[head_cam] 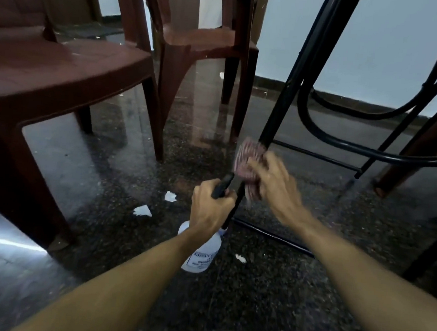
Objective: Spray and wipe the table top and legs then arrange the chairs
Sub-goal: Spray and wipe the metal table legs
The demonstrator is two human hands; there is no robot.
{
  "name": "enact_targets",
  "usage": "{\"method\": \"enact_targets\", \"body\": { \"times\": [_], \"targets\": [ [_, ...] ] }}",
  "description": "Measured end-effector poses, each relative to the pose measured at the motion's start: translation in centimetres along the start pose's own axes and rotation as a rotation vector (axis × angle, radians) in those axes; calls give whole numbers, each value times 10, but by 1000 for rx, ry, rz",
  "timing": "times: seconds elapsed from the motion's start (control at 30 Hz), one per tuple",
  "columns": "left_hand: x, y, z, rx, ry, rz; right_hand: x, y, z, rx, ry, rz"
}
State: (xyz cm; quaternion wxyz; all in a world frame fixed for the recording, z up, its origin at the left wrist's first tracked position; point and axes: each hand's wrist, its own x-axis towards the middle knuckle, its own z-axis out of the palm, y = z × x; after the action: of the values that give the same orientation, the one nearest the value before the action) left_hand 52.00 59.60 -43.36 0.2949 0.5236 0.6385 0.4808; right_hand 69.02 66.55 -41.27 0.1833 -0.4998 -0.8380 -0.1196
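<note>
A black metal table leg [288,93] slants down through the middle of the head view. My right hand [275,184] grips a pink striped cloth [248,159] wrapped against the lower part of that leg; the hand and cloth are blurred. Just left of it, my left hand [210,205] holds the black trigger head of a white spray bottle [200,251], which hangs below the hand close to the floor. The table top is out of view above.
Two brown plastic chairs stand close, one [65,66] at the left and one [207,42] behind it. More black table frame bars [366,154] and another brown chair leg [413,149] fill the right. White paper scraps [143,210] lie on the dark polished floor.
</note>
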Motion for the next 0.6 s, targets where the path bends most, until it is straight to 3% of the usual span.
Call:
{"method": "enact_targets", "body": {
  "times": [0.07, 0.27, 0.4, 0.53, 0.6],
  "targets": [
    [-6, -16, 0, 8, -14, -31, -24, -3, 23, -59, -133, -65],
    [-21, -65, -1, 70, -49, -132, -14, -9, 43, 46, 11, 107],
    [-35, -75, -2, 109, -51, -139, -58, -22, 79, -73, -312, -62],
    [-34, -90, -7, 116, -25, -146, -51, -41, 95, -39, -228, 59],
    [-36, -97, -9, 115, -20, -138, -64, -46, 107, -81, -317, 3]
  ]
}}
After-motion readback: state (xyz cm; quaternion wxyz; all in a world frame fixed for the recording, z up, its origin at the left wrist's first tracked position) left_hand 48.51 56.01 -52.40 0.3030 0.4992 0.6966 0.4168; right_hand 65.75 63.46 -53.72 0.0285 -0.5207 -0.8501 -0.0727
